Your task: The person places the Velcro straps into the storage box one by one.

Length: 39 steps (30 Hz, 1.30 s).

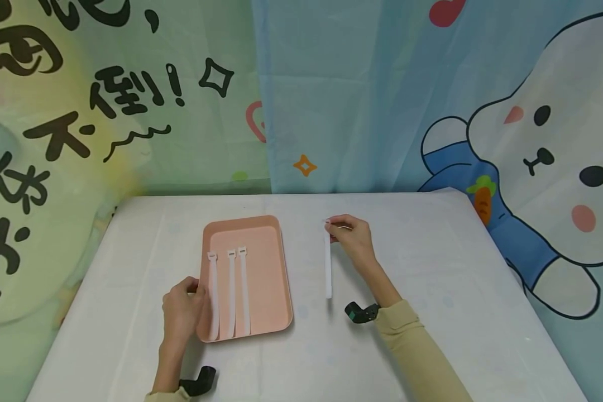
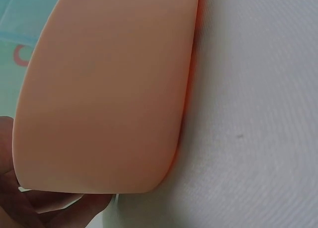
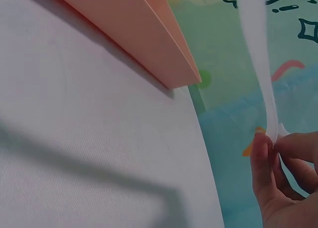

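Note:
Between the thumb and fingertips of my right hand (image 1: 354, 239) I pinch the top end of a white strap (image 1: 328, 271), which hangs down to the right of the pink tray (image 1: 267, 273). The right wrist view shows that strap (image 3: 258, 54) rising from the pinching fingers (image 3: 261, 168). My left hand (image 1: 182, 308) grips the tray's left edge; in the left wrist view its fingers (image 2: 84, 210) lie at the end of the tray wall (image 2: 107, 89). Inside the tray lie a left strap (image 1: 214, 296), a middle strap (image 1: 232, 296) and a right strap (image 1: 245, 290), each with a slotted head at the far end.
A white cloth (image 1: 422, 245) covers the table. Black wrist cameras sit on both wrists, the right camera (image 1: 362, 312) close above the cloth. Behind the table hangs a printed curtain (image 1: 331, 95) with lettering and a white cartoon animal (image 1: 542, 167).

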Tool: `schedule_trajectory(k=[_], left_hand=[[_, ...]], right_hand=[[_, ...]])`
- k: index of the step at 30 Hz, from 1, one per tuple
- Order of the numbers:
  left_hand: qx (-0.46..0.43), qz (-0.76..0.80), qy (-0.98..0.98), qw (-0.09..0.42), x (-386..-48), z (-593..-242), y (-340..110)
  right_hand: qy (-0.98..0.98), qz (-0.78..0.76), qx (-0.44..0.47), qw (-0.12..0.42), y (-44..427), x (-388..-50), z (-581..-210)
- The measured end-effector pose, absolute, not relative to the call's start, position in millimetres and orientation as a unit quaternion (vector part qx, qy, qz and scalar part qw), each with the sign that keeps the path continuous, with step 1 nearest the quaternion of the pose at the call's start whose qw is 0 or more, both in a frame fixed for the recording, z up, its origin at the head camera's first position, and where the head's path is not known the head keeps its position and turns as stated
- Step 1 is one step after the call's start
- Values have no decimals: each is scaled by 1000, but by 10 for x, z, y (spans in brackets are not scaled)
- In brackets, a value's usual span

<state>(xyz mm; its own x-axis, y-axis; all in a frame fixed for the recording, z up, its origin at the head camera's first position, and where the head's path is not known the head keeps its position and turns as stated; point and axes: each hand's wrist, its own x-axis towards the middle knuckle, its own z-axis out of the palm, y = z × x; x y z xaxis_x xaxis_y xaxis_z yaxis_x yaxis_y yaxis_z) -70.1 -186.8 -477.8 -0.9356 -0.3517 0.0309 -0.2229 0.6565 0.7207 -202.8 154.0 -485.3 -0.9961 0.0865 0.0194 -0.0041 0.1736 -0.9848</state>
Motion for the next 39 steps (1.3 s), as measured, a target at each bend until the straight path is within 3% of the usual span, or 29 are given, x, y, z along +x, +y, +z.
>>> schedule_trajectory(k=[3,6,21,39], left_hand=[[157,-381,-907,86,-704,-4784,-1869],[156,-380,-907,90,-705,-4792,-1872],[153,-376,-908,101,-702,-4799,-1876],[151,-381,-908,91,-696,-4781,-1878]], right_hand=[[-764,644,-8,48,1597,-2192,-5193],[-759,650,-10,39,1567,-2219,-5217],[-753,658,5,0,1145,-1921,-4589],[-724,688,30,-37,887,-1836,-4376]])
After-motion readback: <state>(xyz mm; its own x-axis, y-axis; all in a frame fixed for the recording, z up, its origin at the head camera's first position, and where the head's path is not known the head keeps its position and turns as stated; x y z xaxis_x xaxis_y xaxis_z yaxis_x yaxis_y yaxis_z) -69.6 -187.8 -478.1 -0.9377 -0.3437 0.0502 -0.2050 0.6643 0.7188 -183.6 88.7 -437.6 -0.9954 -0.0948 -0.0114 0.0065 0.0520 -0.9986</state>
